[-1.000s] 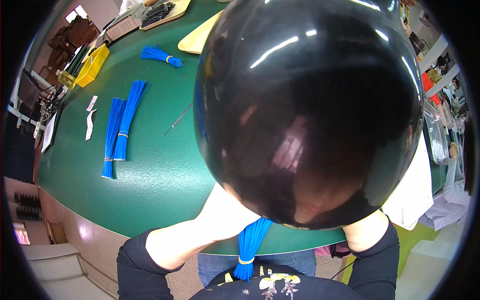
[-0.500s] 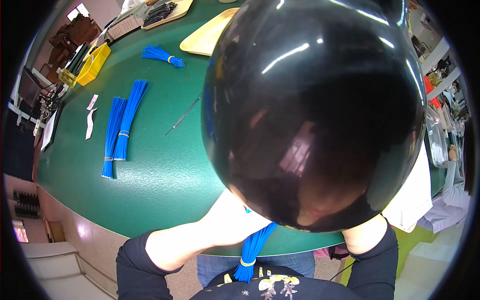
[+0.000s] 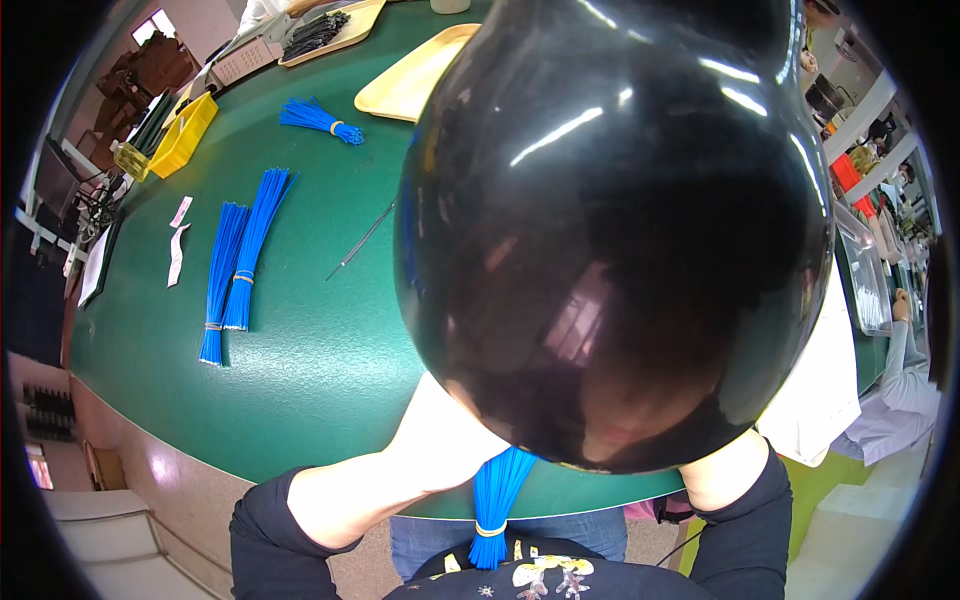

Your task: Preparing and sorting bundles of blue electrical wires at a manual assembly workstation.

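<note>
A workshop, shown by its green worktable (image 3: pixel 310 390), trays (image 3: pixel 410 75) and wire bundles (image 3: pixel 256 246) (blue ones).

Worn on the head, the left of two side-by-side fisheye cameras looks down and forward from above the near edge of a green table (image 3: pixel 310 400), its wide view curving at the rim. Close to the lens, a glossy black rounded object (image 3: pixel 620 250) blocks centre and right, hiding most of the wearer's hands (image 3: pixel 465 440).
</note>
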